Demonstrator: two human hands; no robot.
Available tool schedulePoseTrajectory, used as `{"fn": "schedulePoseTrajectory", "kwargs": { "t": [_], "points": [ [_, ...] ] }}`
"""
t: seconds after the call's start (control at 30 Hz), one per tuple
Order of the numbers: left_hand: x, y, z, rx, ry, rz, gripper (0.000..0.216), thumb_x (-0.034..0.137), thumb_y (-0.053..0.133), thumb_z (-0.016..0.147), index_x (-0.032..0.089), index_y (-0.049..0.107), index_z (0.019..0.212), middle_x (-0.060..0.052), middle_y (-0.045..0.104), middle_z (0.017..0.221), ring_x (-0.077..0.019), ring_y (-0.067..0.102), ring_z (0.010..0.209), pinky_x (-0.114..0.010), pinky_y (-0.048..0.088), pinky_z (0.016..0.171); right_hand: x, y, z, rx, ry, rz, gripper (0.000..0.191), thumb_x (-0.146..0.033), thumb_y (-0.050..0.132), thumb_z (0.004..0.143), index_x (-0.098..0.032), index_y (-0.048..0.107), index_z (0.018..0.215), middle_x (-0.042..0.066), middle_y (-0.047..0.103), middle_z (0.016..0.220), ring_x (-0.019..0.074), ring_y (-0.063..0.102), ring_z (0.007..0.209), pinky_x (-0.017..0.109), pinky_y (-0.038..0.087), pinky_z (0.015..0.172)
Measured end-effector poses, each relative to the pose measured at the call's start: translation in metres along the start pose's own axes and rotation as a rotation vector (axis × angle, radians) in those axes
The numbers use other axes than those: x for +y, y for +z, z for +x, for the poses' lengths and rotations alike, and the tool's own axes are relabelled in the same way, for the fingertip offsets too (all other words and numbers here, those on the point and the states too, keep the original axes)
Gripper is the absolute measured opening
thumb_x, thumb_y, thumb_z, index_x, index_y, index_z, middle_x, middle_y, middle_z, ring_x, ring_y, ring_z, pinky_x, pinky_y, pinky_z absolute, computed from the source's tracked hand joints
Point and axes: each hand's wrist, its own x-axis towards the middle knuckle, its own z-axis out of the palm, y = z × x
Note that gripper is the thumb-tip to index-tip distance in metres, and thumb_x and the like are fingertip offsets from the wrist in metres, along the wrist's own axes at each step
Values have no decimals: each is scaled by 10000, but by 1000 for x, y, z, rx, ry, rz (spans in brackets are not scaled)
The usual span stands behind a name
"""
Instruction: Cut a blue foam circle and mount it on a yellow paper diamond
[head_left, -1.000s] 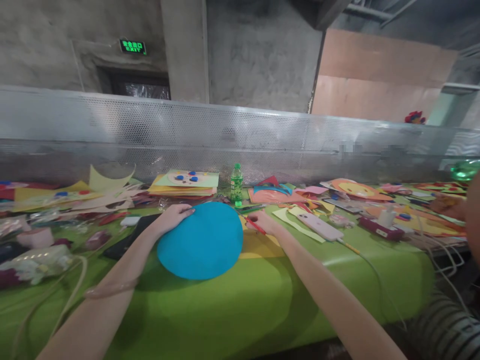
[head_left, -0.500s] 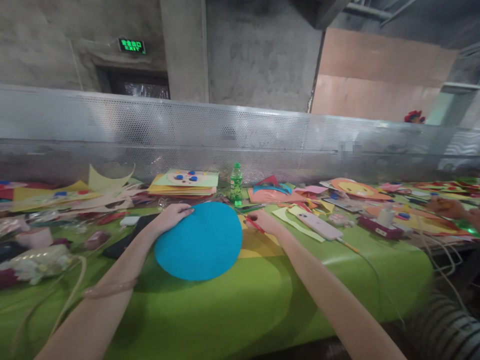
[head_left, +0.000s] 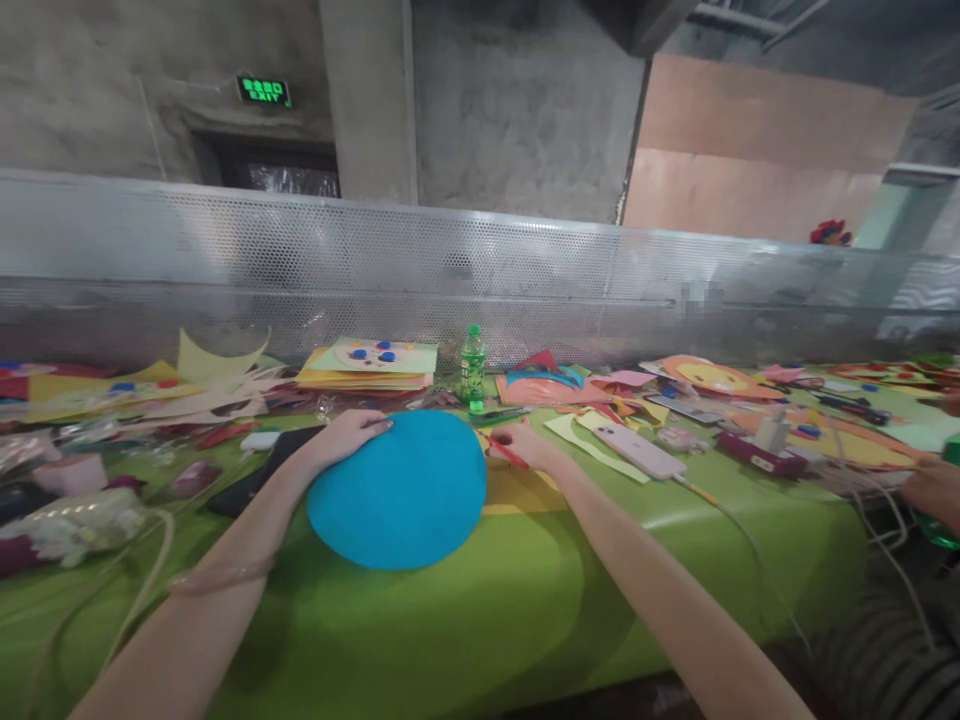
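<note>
A large blue paper disc (head_left: 397,495) is held up over the table by its upper left edge, pinched in my left hand (head_left: 351,437). My right hand (head_left: 521,443) is closed on red-handled scissors (head_left: 507,452), whose tip points toward the disc's right edge. Whether the blades touch the paper, I cannot tell. Beneath the disc and my right hand lies a yellow sheet (head_left: 525,493), partly covered. To the right of my right hand are a pale yellow-green paper strip (head_left: 592,445) and a pink phone (head_left: 637,450) with a cable plugged in.
A green bottle (head_left: 473,368) stands behind the disc, beside a stack of coloured paper (head_left: 367,372). Clutter and a pale cable (head_left: 146,575) lie at left. A power strip (head_left: 761,460) is on the right, near another person's hand (head_left: 934,490). A perforated metal panel (head_left: 525,285) runs behind.
The blue disc has tilted and dipped slightly at its lower edge. My hands barely moved. At far right, the other person's hands have shifted, one now lower beside a green bottle.
</note>
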Motion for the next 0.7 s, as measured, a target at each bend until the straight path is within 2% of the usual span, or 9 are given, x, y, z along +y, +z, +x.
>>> {"fn": "schedulePoseTrajectory", "kwargs": {
  "t": [0.2,0.43,0.7],
  "points": [
    [0,0,-1,-13,-12,-36,546,615,448,715,209,676,999,-48,669,1067,-271,597,974,-302,449,831,-2,0,-1,6,23,2,210,-300,504,677,-173,401,546,-51,394,516,102,379,534,250,320,587],
    [0,1,0,-32,-14,-23,540,612,455,707,214,680,994,-41,667,1073,-294,565,1038,-313,449,835,0,2,-1,-17,19,-1,208,-287,494,685,-178,396,537,-51,389,481,124,416,542,282,347,625],
    [8,0,-3,-43,-16,-29,520,581,465,695,205,680,983,-49,670,1066,-293,580,1016,-315,451,827,-4,-1,-3,-45,17,-4,195,-308,500,670,-172,420,555,-47,406,513,103,375,528,232,302,533]
  ]
}}
